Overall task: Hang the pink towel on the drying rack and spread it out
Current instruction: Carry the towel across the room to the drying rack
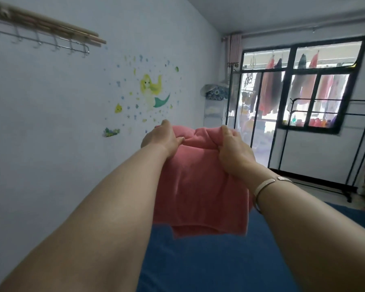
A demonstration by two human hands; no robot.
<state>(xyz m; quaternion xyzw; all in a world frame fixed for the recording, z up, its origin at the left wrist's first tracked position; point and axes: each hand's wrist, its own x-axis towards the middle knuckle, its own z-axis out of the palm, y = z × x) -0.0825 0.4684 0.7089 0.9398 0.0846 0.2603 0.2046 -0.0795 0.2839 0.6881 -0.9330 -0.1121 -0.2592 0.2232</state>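
Note:
The pink towel hangs folded in front of me, held up at arm's length above a blue surface. My left hand grips its top edge on the left. My right hand, with a bracelet on the wrist, grips the top edge on the right. The towel's lower hem dangles just over the blue surface. A black metal drying rack stands far off at the right, under the window, with bare rails.
A blue bed or mat fills the lower middle. A pale wall with a mermaid sticker runs along the left, with a hook rail high up. A black-framed window shows clothes hanging outside.

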